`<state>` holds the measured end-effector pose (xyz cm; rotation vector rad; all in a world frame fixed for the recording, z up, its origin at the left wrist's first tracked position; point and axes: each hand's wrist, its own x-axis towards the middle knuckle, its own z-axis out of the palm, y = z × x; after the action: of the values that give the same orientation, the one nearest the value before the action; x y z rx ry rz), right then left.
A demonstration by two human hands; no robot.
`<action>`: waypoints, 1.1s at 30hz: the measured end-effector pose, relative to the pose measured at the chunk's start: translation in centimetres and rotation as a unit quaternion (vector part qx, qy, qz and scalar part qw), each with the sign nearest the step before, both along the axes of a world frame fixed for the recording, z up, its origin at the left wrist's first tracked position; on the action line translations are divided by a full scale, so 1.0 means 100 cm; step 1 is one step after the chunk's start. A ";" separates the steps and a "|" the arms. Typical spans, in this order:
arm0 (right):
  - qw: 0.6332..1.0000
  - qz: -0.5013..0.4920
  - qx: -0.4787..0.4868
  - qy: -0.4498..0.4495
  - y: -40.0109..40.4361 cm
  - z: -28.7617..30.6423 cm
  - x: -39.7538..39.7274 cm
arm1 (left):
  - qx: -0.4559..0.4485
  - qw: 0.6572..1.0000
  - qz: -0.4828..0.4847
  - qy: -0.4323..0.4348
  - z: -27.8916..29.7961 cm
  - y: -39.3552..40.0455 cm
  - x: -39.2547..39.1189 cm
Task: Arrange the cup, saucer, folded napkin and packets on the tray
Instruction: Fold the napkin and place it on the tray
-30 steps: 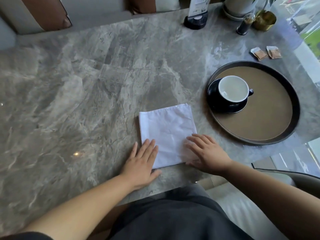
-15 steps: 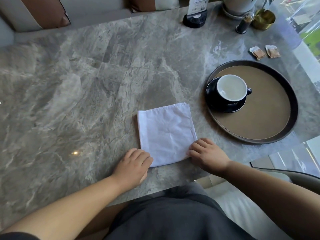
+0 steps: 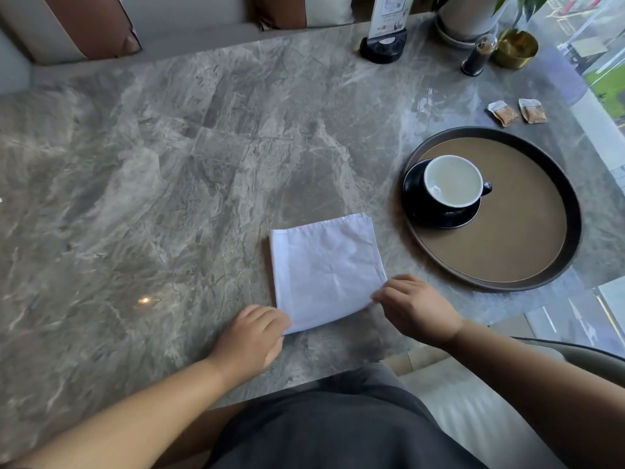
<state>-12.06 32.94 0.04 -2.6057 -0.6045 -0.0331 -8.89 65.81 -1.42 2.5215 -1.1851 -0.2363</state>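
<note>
A white folded napkin [image 3: 326,269] lies flat on the marble table near its front edge. My left hand [image 3: 252,336] pinches the napkin's near left corner. My right hand [image 3: 414,304] pinches its near right corner. To the right sits a round dark-rimmed tray [image 3: 527,252] with a brown inside. On the tray's left part a black cup [image 3: 453,184] with a white inside stands on a black saucer [image 3: 439,220]. Two brown packets [image 3: 504,113] [image 3: 532,111] lie on the table beyond the tray.
At the table's far right stand a black menu holder [image 3: 384,45], a small dark shaker [image 3: 477,57], a gold pot [image 3: 515,49] and a white planter [image 3: 468,15]. Cushions line the far edge. A window runs along the right side.
Both hands slid back from lying flat on the napkin to its near corners, and their fingers curled in to pinch those corners. The napkin stays flat.
</note>
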 end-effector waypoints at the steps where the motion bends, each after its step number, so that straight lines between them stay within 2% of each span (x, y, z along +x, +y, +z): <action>1: 1.000 -0.017 0.011 0.010 0.000 0.003 0.002 | -0.020 0.999 0.033 0.035 0.005 -0.003 0.003; 4: 0.995 -0.090 0.042 0.028 -0.001 0.013 0.015 | -0.079 0.977 0.162 0.111 0.020 -0.014 0.019; 9: 0.963 -0.230 0.121 0.068 0.002 0.015 0.059 | -0.132 0.937 0.295 0.131 0.028 -0.031 0.063; 13: 0.934 -0.302 0.157 0.111 0.009 0.006 0.103 | -0.088 0.913 0.363 0.164 0.013 -0.041 0.098; 19: 0.915 -0.345 0.096 0.185 0.016 -0.010 0.139 | -0.014 0.895 0.408 0.180 -0.003 -0.046 0.115; 26: 0.928 -0.328 -0.025 0.176 0.019 -0.021 0.142 | 0.013 0.887 0.431 0.163 -0.005 -0.052 0.122; 28: 0.934 -0.329 -0.068 0.121 0.021 -0.021 0.139 | 0.006 0.888 0.440 0.132 -0.001 -0.053 0.120; 29: 0.938 -0.326 -0.079 0.087 0.023 -0.020 0.136 | 0.003 0.898 0.430 0.088 0.000 -0.053 0.118; 31: 0.954 -0.282 -0.099 0.024 0.031 -0.020 0.126 | -0.002 0.933 0.358 -0.030 0.000 -0.057 0.109; 33: 0.974 -0.190 -0.127 -0.004 0.043 -0.024 0.111 | 0.004 0.964 0.240 -0.111 -0.004 -0.068 0.100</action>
<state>-0.92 37.21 -2.35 -2.9355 -0.1088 -0.0941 1.08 59.04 -1.81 2.8007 -0.6022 0.1686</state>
